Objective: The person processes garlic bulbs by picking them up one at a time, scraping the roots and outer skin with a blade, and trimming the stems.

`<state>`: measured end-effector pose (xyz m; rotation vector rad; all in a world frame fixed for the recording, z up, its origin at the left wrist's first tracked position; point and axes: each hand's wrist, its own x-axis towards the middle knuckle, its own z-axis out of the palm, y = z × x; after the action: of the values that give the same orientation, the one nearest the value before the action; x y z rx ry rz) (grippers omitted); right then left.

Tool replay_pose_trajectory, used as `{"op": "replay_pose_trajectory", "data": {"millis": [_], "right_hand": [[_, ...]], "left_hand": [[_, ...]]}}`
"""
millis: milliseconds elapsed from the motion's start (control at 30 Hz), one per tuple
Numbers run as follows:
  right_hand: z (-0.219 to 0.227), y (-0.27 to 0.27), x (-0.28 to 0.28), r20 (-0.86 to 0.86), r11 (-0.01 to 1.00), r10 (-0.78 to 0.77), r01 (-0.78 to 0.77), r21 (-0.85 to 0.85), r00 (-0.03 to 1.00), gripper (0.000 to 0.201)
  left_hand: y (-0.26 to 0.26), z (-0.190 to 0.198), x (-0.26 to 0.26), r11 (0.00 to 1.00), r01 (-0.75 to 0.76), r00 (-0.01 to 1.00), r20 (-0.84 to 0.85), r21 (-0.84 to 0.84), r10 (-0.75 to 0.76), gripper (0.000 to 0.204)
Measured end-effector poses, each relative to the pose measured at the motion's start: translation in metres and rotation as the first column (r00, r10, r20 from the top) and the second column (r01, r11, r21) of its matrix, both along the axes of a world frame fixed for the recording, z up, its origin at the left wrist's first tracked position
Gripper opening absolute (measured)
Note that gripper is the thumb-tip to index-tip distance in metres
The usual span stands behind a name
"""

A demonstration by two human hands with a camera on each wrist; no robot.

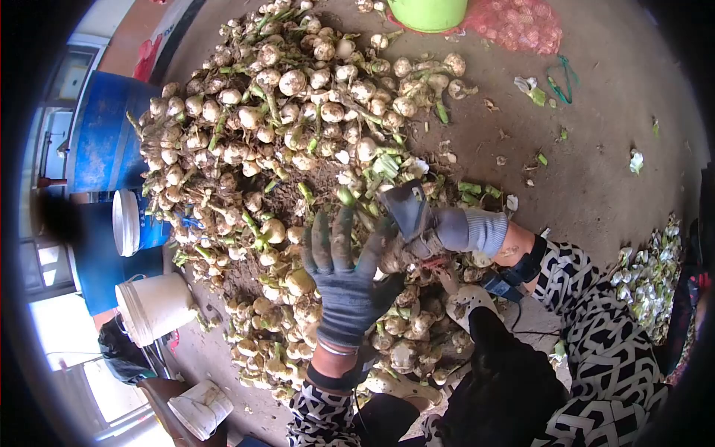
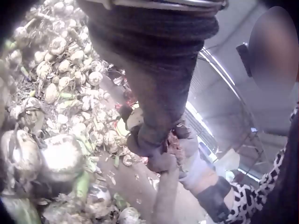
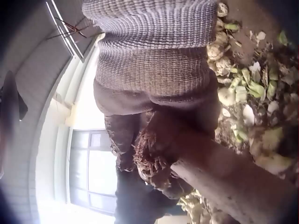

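Observation:
In the head view my gloved left hand spreads its outer fingers above the heap. Its thumb and forefinger pinch a garlic bulb. Brown stringy roots of this bulb face the right hand in the right wrist view. My gloved right hand grips a wooden-handled tool with a broad dark blade, right beside the left forefinger. The pale handle sticks out from the right fist. Both hands meet closely in the left wrist view, with the left glove hiding most of the bulb.
A large garlic heap with green stems spreads around the hands. Blue barrels and white buckets stand left. A green tub and red mesh sack lie beyond. Cut scraps lie right; a shoe sits close by.

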<state>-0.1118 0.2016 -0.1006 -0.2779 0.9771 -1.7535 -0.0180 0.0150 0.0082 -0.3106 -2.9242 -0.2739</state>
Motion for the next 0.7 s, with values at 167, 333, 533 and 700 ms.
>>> {"op": "replay_pose_trajectory", "data": {"millis": [167, 333, 533, 700], "right_hand": [[-0.02, 0.006, 0.016, -0.006, 0.999, 0.04, -0.04, 0.028, 0.999, 0.025], [0.023, 0.019, 0.014, 0.265, 0.986, -0.111, 0.14, -0.093, 0.958, 0.024], [0.081, 0.014, 0.028, -0.885, 0.806, 0.393, 0.37, 0.462, 0.251, 0.034], [0.077, 0.003, 0.038, -0.891, 0.754, 0.452, 0.516, 0.405, 0.04, 0.036]], "left_hand": [[-0.004, -0.021, 0.001, 1.0, 0.016, 0.999, 0.036, 0.021, -0.017, 0.058], [-0.025, -0.058, 0.026, 0.196, -0.518, 0.832, 0.544, 0.832, -0.11, 0.065], [-0.006, -0.02, 0.015, 0.042, -0.621, 0.756, 0.613, 0.782, -0.232, 0.053], [0.008, -0.005, 0.01, -0.017, -0.612, 0.78, 0.6, 0.79, -0.179, 0.053]]}}
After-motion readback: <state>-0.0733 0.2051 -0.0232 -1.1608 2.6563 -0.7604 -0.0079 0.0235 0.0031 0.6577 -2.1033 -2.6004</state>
